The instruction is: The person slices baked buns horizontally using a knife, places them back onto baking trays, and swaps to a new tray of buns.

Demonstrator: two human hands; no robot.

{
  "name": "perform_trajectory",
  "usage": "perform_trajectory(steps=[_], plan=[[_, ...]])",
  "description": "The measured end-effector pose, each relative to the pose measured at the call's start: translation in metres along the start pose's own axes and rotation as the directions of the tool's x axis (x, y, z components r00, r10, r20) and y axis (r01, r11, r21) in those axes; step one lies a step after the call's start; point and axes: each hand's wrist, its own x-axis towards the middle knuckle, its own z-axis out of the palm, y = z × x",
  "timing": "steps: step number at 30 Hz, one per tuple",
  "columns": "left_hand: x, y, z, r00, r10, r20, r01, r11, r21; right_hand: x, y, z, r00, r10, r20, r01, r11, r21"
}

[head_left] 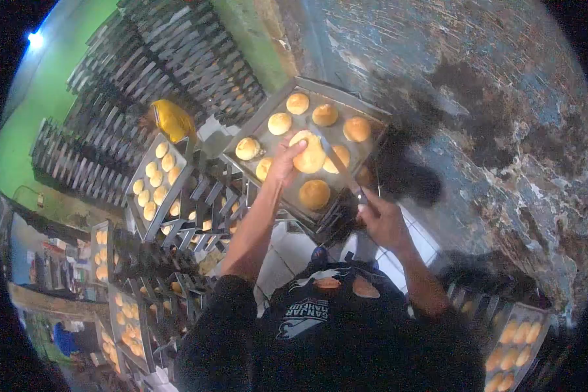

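Observation:
My left hand is closed on a round golden bun, lifted over a metal baking tray. In my right hand is a knife with a dark handle. Its long blade points up and left, its tip end at the right side of the held bun; whether it cuts in, I cannot tell. Several more round buns lie on the tray, among them one bun near the front corner and another bun at the right. The held bun and the blade partly hide the buns behind them.
Racks with trays of buns stand on the left, and another tray of rolls is at lower right. Many stacked trays line the green wall. A person in a yellow top is beyond the racks. A peeling wall rises at right.

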Motion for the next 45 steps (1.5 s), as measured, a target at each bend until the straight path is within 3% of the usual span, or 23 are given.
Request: perform_trajectory(steps=[2,9,11,15,18,21,23,26,28,31,33,41,43,44,45], plan=[[-0.008,-0.013,0.009,0.996,-0.088,0.003,0.087,0.995,0.053,0.005,-0.008,0.001,1.0,0.013,-0.017,-0.013,1.0,0.024],[-0.012,0.015,0.01,0.999,-0.028,-0.046,0.027,1.0,-0.014,-0.006,0.002,-0.012,0.995,-0.065,0.071,0.07,0.996,-0.062],[-0.017,0.003,0.012,0.996,-0.085,-0.017,0.086,0.992,0.097,-0.007,-0.002,-0.008,0.997,-0.013,0.082,0.012,1.0,0.009],[-0.009,-0.02,0.013,0.998,-0.058,0.03,0.056,0.997,0.061,0.017,-0.019,-0.01,0.989,0.013,0.148,-0.023,0.997,0.068],[-0.015,0.008,0.01,0.999,-0.023,-0.038,0.026,0.998,0.065,-0.001,0.005,-0.012,0.986,-0.053,0.157,0.052,0.999,0.012],[-0.014,-0.006,0.002,0.995,-0.102,0.019,0.099,0.987,0.128,-0.007,-0.005,-0.009,0.989,0.041,0.145,-0.038,0.999,-0.027],[-0.015,-0.017,0.021,0.995,-0.097,0.013,0.095,0.99,0.102,0.008,-0.005,-0.003,0.996,0.007,0.086,-0.003,0.999,-0.049],[-0.012,-0.01,0.026,0.998,-0.058,0.006,0.057,0.995,0.083,0.014,-0.007,-0.006,0.99,0.036,0.134,-0.044,0.997,0.058],[-0.012,0.008,0.017,0.998,-0.065,0.015,0.063,0.993,0.1,-0.002,0.002,-0.011,0.988,0.004,0.151,-0.001,1.0,-0.023],[-0.017,0.001,0.019,0.992,-0.114,-0.047,0.117,0.991,0.068,-0.01,0.008,-0.007,0.989,0.016,0.149,-0.019,1.0,0.017],[-0.012,-0.019,0.021,0.991,-0.13,0.003,0.13,0.989,0.065,0.013,0.014,0.005,0.993,0.002,0.114,0.0,1.0,-0.023],[-0.007,-0.012,0.005,0.98,-0.113,-0.166,0.126,0.99,0.068,-0.003,0.028,0.004,0.991,-0.01,0.13,0.013,1.0,-0.028],[-0.011,-0.024,0.012,0.945,-0.166,-0.282,0.189,0.98,0.058,0.005,0.009,0.007,0.978,0.139,0.154,-0.138,0.99,-0.018],[-0.01,-0.026,0.015,0.945,-0.175,-0.277,0.197,0.979,0.056,0.014,0.011,0.01,0.978,0.148,0.147,-0.147,0.989,-0.018],[-0.007,-0.027,0.017,0.974,-0.153,-0.17,0.161,0.987,0.032,0.026,0.018,0.016,0.995,0.05,0.088,-0.044,0.996,-0.072]])
